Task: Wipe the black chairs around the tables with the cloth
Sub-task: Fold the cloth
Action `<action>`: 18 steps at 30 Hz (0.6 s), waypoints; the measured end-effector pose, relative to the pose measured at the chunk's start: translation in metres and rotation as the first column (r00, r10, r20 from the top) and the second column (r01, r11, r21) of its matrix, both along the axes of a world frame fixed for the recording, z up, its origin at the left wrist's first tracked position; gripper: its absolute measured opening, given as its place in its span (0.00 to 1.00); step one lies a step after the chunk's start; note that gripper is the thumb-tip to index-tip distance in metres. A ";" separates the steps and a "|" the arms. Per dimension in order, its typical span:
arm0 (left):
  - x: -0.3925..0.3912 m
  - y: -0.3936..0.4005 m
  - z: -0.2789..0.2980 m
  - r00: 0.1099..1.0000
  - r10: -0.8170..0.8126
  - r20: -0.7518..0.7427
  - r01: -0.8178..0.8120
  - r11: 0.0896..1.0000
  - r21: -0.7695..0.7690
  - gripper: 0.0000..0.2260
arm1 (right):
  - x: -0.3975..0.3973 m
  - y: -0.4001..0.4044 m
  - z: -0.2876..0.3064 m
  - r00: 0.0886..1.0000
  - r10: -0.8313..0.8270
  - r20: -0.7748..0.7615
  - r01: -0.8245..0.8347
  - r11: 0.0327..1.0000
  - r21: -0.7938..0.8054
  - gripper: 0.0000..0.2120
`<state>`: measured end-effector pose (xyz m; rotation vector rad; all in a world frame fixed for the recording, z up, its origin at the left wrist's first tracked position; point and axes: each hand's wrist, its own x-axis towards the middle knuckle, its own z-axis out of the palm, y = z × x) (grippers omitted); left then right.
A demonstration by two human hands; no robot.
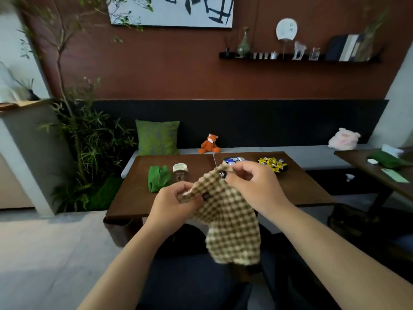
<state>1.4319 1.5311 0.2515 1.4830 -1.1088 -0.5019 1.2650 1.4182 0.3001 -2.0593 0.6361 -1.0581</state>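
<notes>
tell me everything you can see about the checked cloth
The cloth is a soft, textured fabric in a small brown-and-cream check. It is held up in the air in front of the wooden table, not touching any chair. The left hand pinches its upper left edge and the right hand pinches its top corner, so the upper part is stretched between them while the rest hangs loose and slightly crumpled below.

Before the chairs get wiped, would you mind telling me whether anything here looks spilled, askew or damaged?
Nothing stands out. Both hands, left hand and right hand, hold the checked cloth above the table; the green pouch, jar and sweets sit tidy, with no spill visible.
</notes>
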 end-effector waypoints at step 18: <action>-0.057 -0.021 0.061 0.979 -0.185 -0.082 0.195 0.972 0.134 0.35 | -0.067 -0.004 0.087 0.942 0.239 -0.235 -0.203 0.965 0.168 0.12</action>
